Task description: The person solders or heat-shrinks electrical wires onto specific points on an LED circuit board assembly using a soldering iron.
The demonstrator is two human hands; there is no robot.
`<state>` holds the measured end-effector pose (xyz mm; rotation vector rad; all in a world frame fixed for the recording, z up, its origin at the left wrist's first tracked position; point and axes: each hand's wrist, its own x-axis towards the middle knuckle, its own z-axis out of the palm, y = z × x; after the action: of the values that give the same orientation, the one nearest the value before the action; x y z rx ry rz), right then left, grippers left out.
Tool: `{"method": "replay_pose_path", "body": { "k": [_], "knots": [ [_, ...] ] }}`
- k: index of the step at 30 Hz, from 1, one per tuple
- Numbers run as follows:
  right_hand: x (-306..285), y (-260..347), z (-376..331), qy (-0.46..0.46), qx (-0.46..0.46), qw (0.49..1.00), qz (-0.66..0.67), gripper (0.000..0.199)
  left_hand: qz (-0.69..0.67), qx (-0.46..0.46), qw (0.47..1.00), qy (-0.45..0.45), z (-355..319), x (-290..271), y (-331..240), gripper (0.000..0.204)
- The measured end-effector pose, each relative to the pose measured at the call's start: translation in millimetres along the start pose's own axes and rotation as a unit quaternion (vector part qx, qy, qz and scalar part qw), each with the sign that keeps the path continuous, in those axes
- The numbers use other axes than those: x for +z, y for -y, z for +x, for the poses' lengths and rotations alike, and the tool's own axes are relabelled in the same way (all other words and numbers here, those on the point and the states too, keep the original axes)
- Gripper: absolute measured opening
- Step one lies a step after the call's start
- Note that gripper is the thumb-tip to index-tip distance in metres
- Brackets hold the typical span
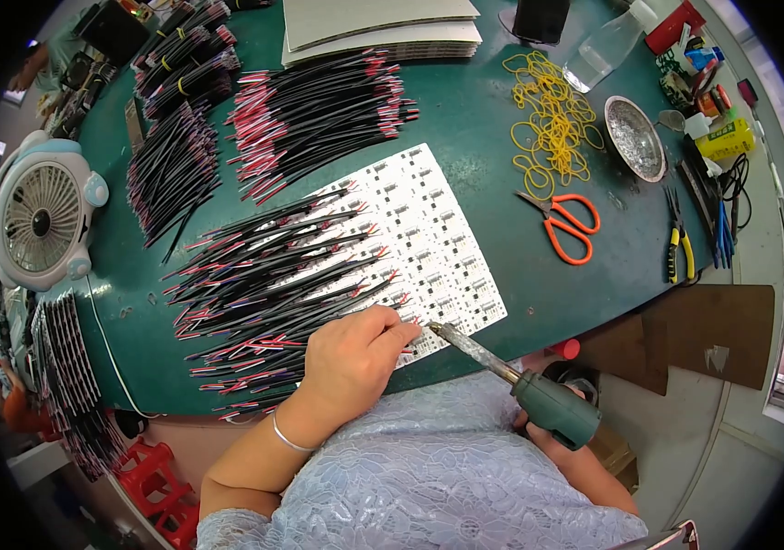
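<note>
My left hand (351,356) rests over the near edge of a white circuit board panel (433,220). Its thumb and forefinger are pinched together at a thin black cable (369,291) with red and white wire ends; the fingers partly hide the grip. Rows of such cables lie across the panel's left side. In my right hand (552,442) is a green-handled soldering iron (552,403), whose tip reaches the panel just right of my left fingertips. The handle covers most of the right hand's fingers.
Bundles of black cables (319,115) lie at the back, with grey boards (378,27) behind. A white fan (39,220) stands left. On the right are yellow rubber bands (548,115), orange-handled scissors (568,225), a metal bowl (635,137), pliers (679,238) and a bottle (607,46).
</note>
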<state>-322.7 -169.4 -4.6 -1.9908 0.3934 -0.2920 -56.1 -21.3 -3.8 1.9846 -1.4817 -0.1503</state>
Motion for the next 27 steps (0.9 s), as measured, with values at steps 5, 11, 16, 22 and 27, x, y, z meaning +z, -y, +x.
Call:
{"method": "replay_pose_path", "body": {
  "k": [5, 11, 16, 22, 27],
  "knots": [
    [4.4, -1.5, -3.4, -0.013, 0.047, 0.998, 0.026, 0.018, 0.005, 0.005, 1.000, 0.000, -0.1, -0.6, 0.0, 0.028],
    [4.2, -2.5, 8.1, -0.018, -0.047, 0.996, -0.068, 0.009, 0.006, 0.012, 1.000, -0.003, -0.4, 1.3, 1.3, 0.030],
    [2.7, -8.5, -5.6, -0.010, 0.019, 0.999, -0.024, 0.017, 0.007, 0.014, 1.000, -0.003, -1.2, -0.1, 0.5, 0.031],
    [2.7, -17.3, -22.2, -0.097, 0.049, 0.972, 0.206, 0.027, 0.013, 0.010, 1.000, 0.007, -4.1, -0.9, 0.9, 0.030],
    [0.8, -19.5, -26.0, -0.096, 0.076, 0.967, 0.225, 0.034, -0.036, -0.018, 0.998, 0.053, -0.5, -11.4, -4.0, 0.029]
  ]
}}
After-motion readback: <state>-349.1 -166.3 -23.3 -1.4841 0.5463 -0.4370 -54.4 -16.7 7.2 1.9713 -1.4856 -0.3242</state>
